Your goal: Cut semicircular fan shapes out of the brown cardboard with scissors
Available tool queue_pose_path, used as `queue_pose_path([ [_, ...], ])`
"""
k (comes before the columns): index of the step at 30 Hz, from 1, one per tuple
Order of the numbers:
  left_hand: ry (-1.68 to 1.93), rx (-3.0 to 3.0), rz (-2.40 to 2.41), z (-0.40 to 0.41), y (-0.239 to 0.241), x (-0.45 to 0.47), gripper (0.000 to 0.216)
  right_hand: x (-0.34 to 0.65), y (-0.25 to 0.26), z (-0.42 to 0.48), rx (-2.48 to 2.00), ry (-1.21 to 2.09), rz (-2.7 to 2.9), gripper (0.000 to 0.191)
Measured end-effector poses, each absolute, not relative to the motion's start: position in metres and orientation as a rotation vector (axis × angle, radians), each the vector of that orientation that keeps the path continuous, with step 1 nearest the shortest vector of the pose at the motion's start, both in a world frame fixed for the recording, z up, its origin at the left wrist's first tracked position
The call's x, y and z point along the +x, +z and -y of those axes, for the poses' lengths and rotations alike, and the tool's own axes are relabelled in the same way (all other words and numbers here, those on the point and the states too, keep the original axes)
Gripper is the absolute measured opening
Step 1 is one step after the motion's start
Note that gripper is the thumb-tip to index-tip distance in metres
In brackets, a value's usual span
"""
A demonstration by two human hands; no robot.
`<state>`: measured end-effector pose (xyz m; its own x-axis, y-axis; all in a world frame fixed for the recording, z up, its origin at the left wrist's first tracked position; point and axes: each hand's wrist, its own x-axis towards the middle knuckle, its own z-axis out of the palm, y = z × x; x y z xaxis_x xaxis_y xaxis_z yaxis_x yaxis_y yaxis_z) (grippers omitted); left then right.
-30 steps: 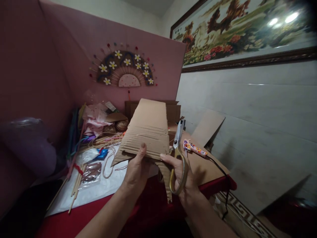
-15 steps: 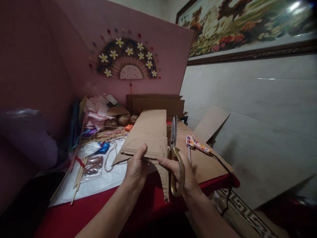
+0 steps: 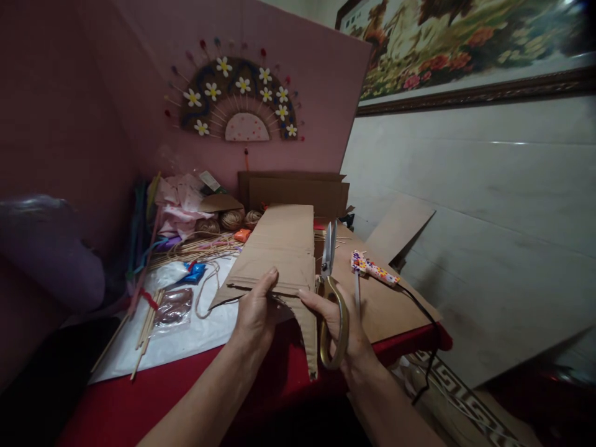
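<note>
Red-clothed table [image 3: 116, 403], with cardboard [image 3: 284, 239] and scissors [image 3: 327, 257] held above it

The table spreads below the cardboard on both sides. The gold-handled scissors stand just right of the cardboard, blades pointing away. The left hand [image 3: 256, 316] is clamped on the cardboard's near edge, thumb on top. The right hand [image 3: 356, 338], closed around the scissors' handle, also rests its thumb there. Right of the cardboard lies a flower-patterned glue gun [image 3: 375, 270]; left of it, a blue packet [image 3: 195, 273].
</note>
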<state>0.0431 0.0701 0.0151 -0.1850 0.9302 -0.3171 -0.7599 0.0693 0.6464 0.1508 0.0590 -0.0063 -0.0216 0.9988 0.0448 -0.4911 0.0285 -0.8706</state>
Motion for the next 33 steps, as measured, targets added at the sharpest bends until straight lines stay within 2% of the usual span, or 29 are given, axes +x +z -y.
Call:
queue_pose_path([
  [8,1.547,0.307,-0.854,-0.067,0.012,0.045,0.024,0.149,-0.011,-0.065,-0.771,1.426,0.776,0.04],
  [16,1.527,0.376,-0.724,-0.063,0.006,0.042,0.02,0.156,-0.008,-0.064,-0.838,1.354,0.83,0.037],
  [23,1.56,0.399,-0.718,-0.063,0.008,0.044,0.024,0.159,-0.004,-0.062,-0.796,1.362,0.821,0.037],
  [33,1.553,0.339,-0.766,-0.058,0.014,0.045,0.023,0.154,-0.005,-0.054,-0.849,1.2,0.951,0.036],
])
